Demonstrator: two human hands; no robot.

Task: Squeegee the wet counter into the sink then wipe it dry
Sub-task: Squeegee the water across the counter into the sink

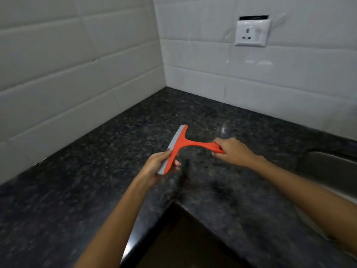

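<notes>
An orange squeegee with a grey rubber blade hangs just above the dark speckled granite counter, which turns an inner corner. My right hand grips the end of its handle. My left hand holds the near end of the blade bar between thumb and fingers. The blade runs from near left to far right, its grey edge turned left. A steel sink is set into the counter at the right edge of view. No cloth shows.
White tiled walls meet in the corner behind the counter. A white wall socket sits high on the right wall. The counter's front edge forms a notch below my arms, with dark floor beneath.
</notes>
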